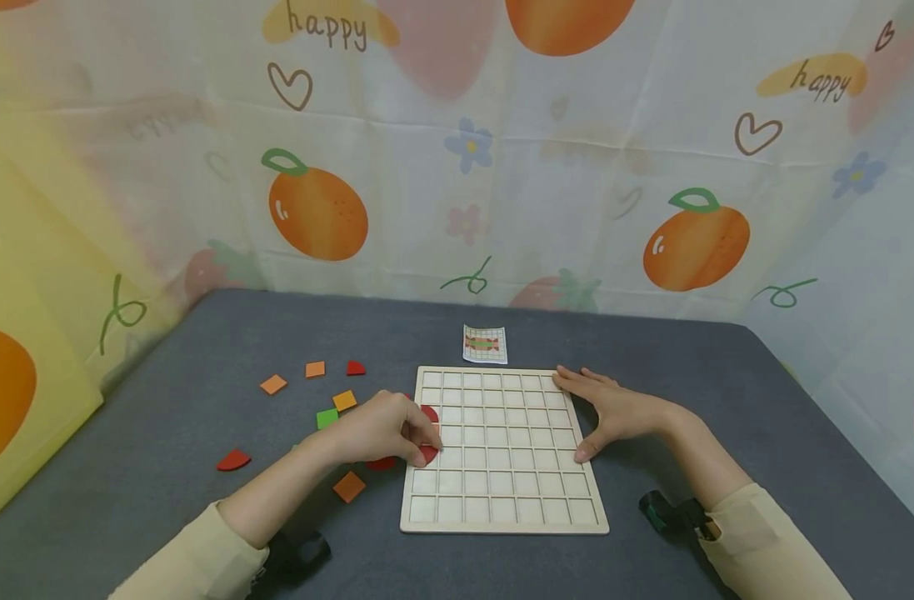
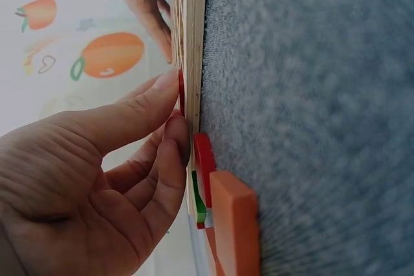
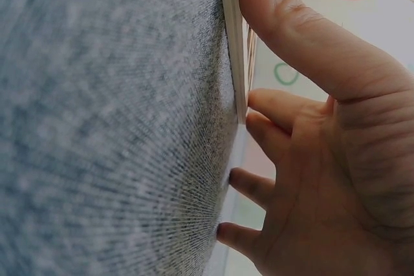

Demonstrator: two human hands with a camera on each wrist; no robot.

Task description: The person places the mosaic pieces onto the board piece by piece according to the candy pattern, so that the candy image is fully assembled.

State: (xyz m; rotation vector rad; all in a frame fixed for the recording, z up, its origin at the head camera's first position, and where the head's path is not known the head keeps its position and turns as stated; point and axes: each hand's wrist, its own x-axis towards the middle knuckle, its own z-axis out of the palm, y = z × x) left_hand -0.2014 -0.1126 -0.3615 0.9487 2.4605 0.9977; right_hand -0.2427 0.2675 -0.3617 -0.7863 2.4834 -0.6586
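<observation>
A pale wooden grid board (image 1: 507, 479) lies flat on the table. Over its left column, my left hand (image 1: 385, 425) pinches a red quarter-round piece (image 1: 428, 455) at the squares; the left wrist view shows that piece's thin edge (image 2: 182, 92) under the thumb tip. Just above it on the board sits another red piece (image 1: 430, 413), partly covered by the hand. My right hand (image 1: 621, 412) rests with spread fingers along the board's right edge, thumb (image 3: 284, 14) at the side and fingertips near the far corner.
Left of the board lie orange pieces (image 1: 349, 487), a green piece (image 1: 327, 418), a yellow-orange piece (image 1: 345, 401) and red pieces (image 1: 234, 460). Beyond the board's far edge is a small printed pattern card (image 1: 485, 344). A fruit-printed curtain (image 1: 546, 183) hangs behind the table.
</observation>
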